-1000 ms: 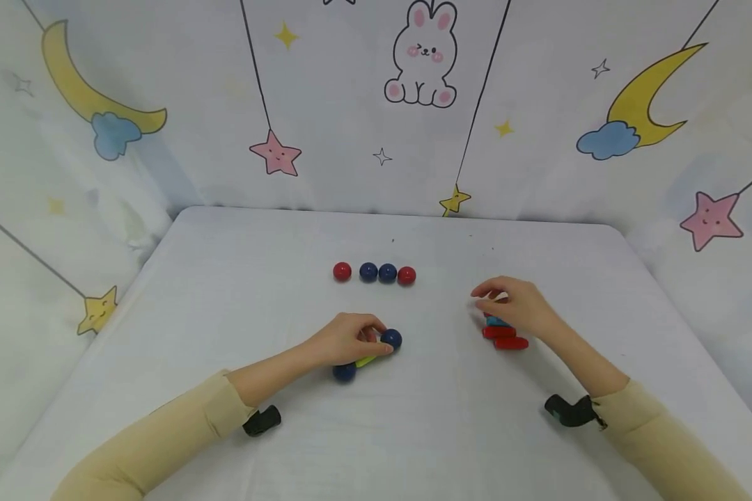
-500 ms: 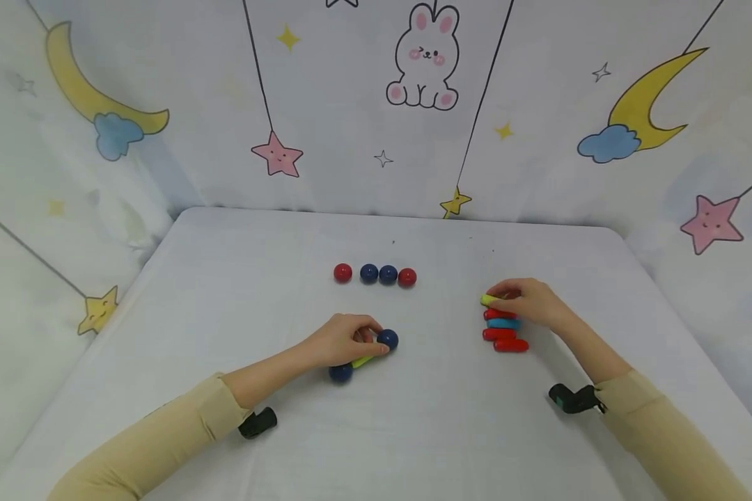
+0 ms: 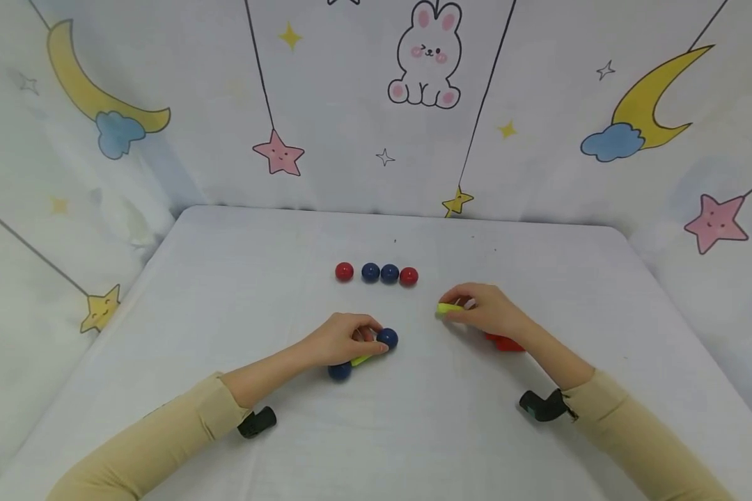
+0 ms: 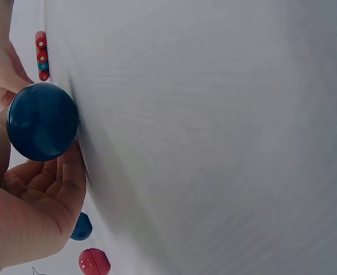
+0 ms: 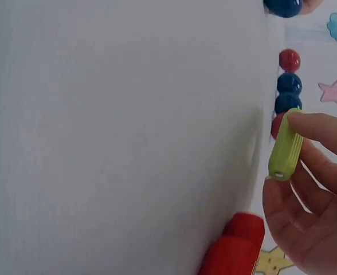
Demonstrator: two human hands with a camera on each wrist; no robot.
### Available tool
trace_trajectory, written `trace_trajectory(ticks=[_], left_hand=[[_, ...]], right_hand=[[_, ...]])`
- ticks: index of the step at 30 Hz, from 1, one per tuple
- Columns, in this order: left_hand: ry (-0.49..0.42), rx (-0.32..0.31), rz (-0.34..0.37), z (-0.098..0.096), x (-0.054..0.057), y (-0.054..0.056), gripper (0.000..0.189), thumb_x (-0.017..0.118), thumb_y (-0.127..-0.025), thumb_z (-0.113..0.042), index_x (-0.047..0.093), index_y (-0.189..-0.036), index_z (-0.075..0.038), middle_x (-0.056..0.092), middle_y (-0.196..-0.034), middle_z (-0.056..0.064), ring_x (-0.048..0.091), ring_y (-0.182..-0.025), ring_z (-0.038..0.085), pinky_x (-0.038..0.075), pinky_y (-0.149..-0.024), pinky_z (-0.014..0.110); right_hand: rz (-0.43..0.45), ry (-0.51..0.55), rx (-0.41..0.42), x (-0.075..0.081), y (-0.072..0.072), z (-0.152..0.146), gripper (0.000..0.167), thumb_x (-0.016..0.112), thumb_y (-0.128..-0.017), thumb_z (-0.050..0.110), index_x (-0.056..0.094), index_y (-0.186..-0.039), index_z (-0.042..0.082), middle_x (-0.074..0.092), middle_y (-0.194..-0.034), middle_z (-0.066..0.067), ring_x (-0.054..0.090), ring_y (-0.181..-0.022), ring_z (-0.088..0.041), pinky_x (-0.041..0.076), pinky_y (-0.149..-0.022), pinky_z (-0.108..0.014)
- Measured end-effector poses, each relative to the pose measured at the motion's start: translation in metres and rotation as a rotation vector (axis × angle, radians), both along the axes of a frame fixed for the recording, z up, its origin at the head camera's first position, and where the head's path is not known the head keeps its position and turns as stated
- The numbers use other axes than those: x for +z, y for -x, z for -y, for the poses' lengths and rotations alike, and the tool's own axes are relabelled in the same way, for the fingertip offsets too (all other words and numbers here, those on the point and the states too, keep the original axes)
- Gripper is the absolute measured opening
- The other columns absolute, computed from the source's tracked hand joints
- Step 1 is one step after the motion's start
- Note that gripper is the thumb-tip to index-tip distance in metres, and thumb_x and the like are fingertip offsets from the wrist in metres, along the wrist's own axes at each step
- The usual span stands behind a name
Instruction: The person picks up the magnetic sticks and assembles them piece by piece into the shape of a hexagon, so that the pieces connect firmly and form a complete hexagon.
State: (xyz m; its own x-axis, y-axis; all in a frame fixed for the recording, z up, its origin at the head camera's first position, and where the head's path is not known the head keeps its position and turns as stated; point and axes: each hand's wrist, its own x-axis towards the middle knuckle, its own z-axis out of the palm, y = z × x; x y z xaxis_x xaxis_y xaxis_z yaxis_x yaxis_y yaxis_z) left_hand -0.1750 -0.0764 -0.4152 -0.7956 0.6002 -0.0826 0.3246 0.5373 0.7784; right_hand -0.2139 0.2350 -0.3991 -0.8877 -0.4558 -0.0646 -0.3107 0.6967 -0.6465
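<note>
My left hand (image 3: 345,339) pinches a dark blue ball (image 3: 387,339) between thumb and fingers. This ball sits at one end of a yellow-green stick (image 3: 360,360), and a second blue ball (image 3: 340,371) is at the stick's other end, partly behind the wrist. In the left wrist view the gripped ball (image 4: 42,121) hides some fingers. To the right, my right hand (image 3: 485,309) pinches a short yellow-green stick (image 5: 286,149), which has a small hole in its end. Red sticks (image 3: 507,344) lie under this hand and are mostly covered by it in the head view.
Farther back on the white table (image 3: 257,250), a red ball (image 3: 344,271), two blue balls (image 3: 379,273) and another red ball (image 3: 409,276) form a row. The left wrist view shows the red and blue sticks (image 4: 42,56) side by side. A patterned cloth (image 3: 351,104) hangs behind.
My right hand has picked up a yellow-green stick from the row of sticks and carried it left toward the middle. My left hand has stayed almost still on the blue ball.
</note>
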Motion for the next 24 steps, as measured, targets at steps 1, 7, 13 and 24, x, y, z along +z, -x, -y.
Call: trace_trajectory(ticks=[1, 7, 13, 24], left_hand=[[-0.001, 0.000, 0.001, 0.000, 0.000, 0.000, 0.036, 0.071, -0.090, -0.029, 0.067, -0.115, -0.005, 0.061, -0.082, -0.005, 0.054, -0.072, 0.010, 0.047, -0.068, 0.024], [-0.001, 0.001, 0.005, -0.001, 0.000, 0.000, 0.037, 0.071, -0.090, -0.030, 0.067, -0.116, -0.005, 0.061, -0.082, -0.005, 0.054, -0.072, 0.010, 0.047, -0.067, 0.024], [0.000, 0.000, 0.007, 0.000, 0.001, -0.001, 0.036, 0.071, -0.090, -0.030, 0.067, -0.116, -0.005, 0.061, -0.081, -0.005, 0.054, -0.072, 0.010, 0.047, -0.067, 0.024], [-0.011, -0.011, 0.003, 0.002, 0.001, -0.001, 0.037, 0.071, -0.090, -0.030, 0.067, -0.116, -0.004, 0.063, -0.083, -0.004, 0.055, -0.072, 0.010, 0.048, -0.068, 0.024]], right_hand=[[-0.002, 0.009, 0.025, 0.000, -0.002, 0.005, 0.024, 0.072, -0.089, 0.018, 0.069, -0.112, 0.012, 0.065, -0.100, 0.000, 0.057, -0.093, -0.020, 0.051, -0.079, -0.032], [0.026, 0.067, 0.128, 0.002, -0.012, 0.027, 0.027, 0.073, -0.088, 0.015, 0.069, -0.114, 0.008, 0.066, -0.102, 0.000, 0.058, -0.094, -0.019, 0.052, -0.080, -0.030], [0.023, 0.063, 0.201, 0.003, -0.015, 0.043, 0.026, 0.072, -0.089, 0.015, 0.069, -0.114, 0.009, 0.067, -0.107, 0.000, 0.059, -0.098, -0.019, 0.052, -0.081, -0.028], [0.028, 0.038, 0.275, -0.001, -0.017, 0.059, 0.022, 0.072, -0.089, 0.017, 0.070, -0.111, 0.013, 0.067, -0.107, 0.003, 0.058, -0.098, -0.016, 0.052, -0.080, -0.030]])
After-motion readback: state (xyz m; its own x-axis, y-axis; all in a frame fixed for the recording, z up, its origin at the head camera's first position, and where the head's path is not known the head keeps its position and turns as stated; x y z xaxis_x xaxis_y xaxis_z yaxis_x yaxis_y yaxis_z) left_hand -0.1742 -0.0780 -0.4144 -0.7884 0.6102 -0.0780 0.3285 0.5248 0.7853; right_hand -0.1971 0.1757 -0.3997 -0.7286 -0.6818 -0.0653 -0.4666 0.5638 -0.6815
